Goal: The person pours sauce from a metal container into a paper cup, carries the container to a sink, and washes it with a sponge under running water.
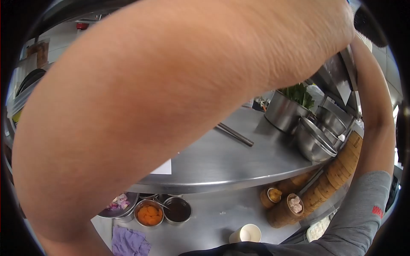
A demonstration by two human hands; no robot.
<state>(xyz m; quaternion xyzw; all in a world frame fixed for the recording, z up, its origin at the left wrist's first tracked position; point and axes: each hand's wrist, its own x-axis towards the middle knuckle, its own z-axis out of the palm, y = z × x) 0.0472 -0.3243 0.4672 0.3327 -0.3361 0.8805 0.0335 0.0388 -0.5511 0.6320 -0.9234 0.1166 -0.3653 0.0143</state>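
Note:
My left forearm [179, 81] sweeps across most of the view, from the lower left to the upper right. Its hand lies beyond the upper right edge. On the right, my other forearm [373, 94], below a grey sleeve [356, 213], reaches up to the same corner. My right hand is hidden there, behind the left wrist or past the edge. A dark, blurred rounded object [370, 26] shows beside the wrists. Just below them are shiny metal surfaces [339, 77]. What either hand holds cannot be seen.
A steel shelf [205, 164] carries a pot [282, 112] of leafy greens, metal bowls [314, 143] and a metal rod [235, 134]. Underneath stand an orange-filled container [149, 214], a dark-filled one [177, 210], a paper cup [252, 232], a purple cloth [128, 242] and stacked bamboo steamers [331, 185].

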